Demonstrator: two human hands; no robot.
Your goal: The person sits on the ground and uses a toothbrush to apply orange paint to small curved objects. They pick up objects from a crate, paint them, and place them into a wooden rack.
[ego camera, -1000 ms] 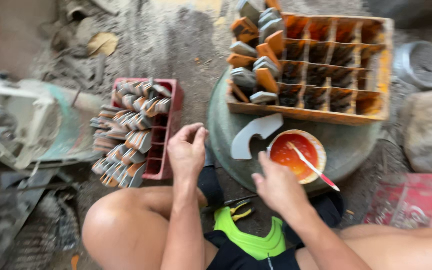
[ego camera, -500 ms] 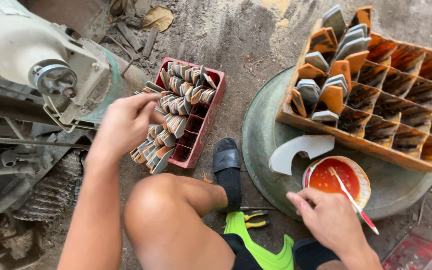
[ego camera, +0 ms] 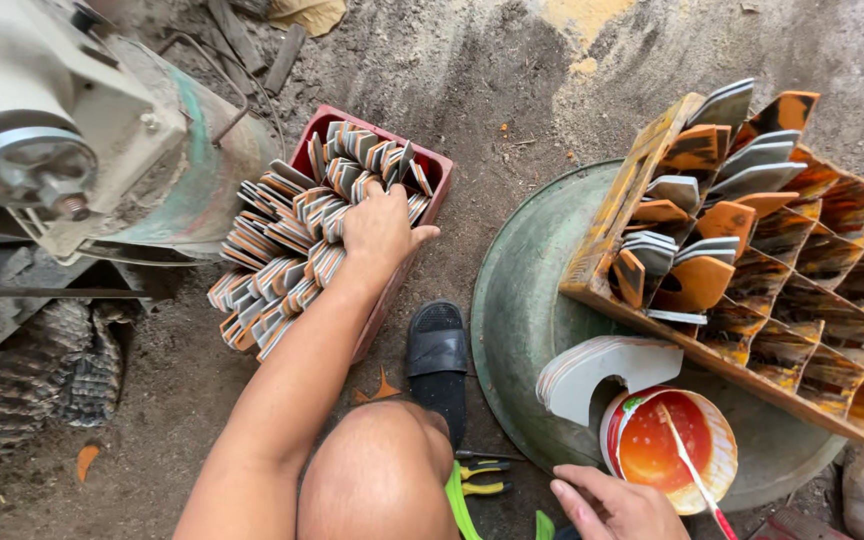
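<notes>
At the far left a grey-white machine with a round metal hub is seen, standing on the dirt floor. Just beside it a red plastic crate is placed on the floor. The crate is filled with flat curved pieces, grey with orange and white edges, which are packed on edge in rows and spill over its left side. The left hand is laid on top of these pieces near the right wall of the crate; its fingers are curled down among them, but it cannot be told if any piece is clamped.

Below, a bare knee and a black sandal are seen, with yellow-handled pliers lying near.

To the right, a round green tray is found. On it a wooden divided box, stained orange, is resting; only its left compartments are holding similar pieces, upright. In front of it a stack of white curved pieces lies flat, touching a small bowl of orange-red liquid with a brush standing in it. The right hand is held just beside the bowl, fingers loosely apart, nothing gripped.
</notes>
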